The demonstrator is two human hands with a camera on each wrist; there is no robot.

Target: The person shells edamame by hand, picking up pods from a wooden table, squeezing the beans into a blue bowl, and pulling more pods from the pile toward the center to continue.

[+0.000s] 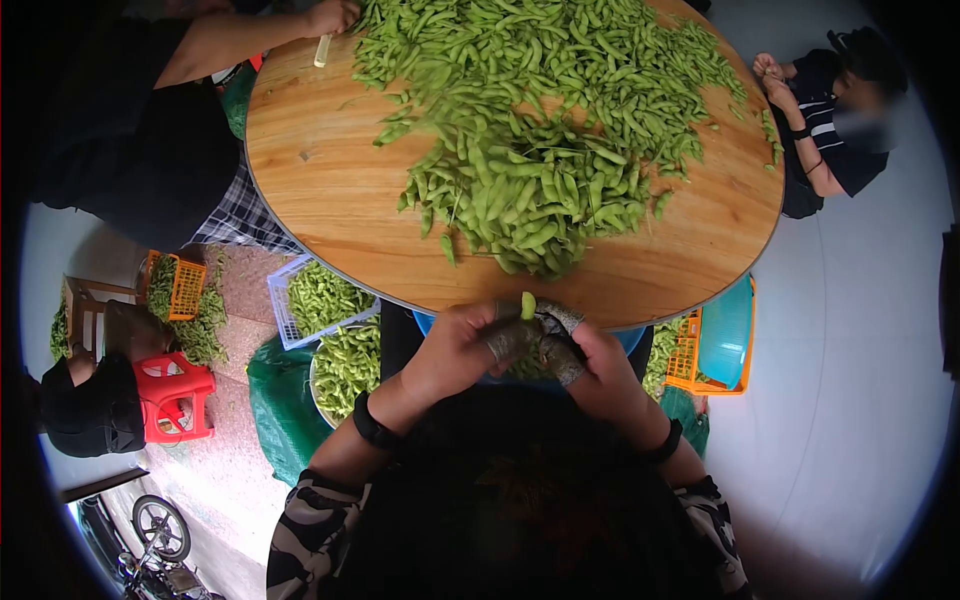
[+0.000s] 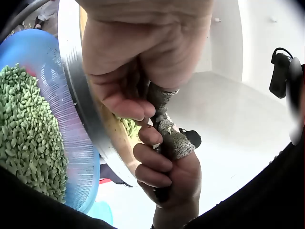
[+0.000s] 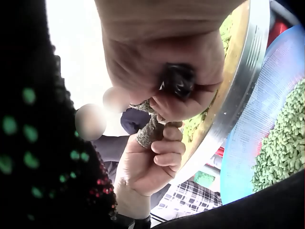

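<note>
A green pod [image 1: 528, 306] stands up between the two hands, pinched by the covered fingertips of my left hand [image 1: 460, 350]. My right hand [image 1: 605, 370] meets it from the other side, fingertips close against the left ones. Grey, worn covers wrap the thumb and some fingers of both hands. In the right wrist view, a dark shiny object [image 3: 178, 80] lies in the palm of my right hand [image 3: 162, 52], with fingers curled round it. The left wrist view has my left hand [image 2: 143, 52] above the right; the pod is not clear there.
Piles of pods [image 1: 530, 190] cover much of the round wooden table [image 1: 320, 190]. A blue basket [image 2: 78, 157] of shelled beans [image 2: 31, 133] sits below its edge. Crates and a green sack [image 1: 280, 410] stand left, an orange crate [image 1: 745, 350] right. Other people sit around.
</note>
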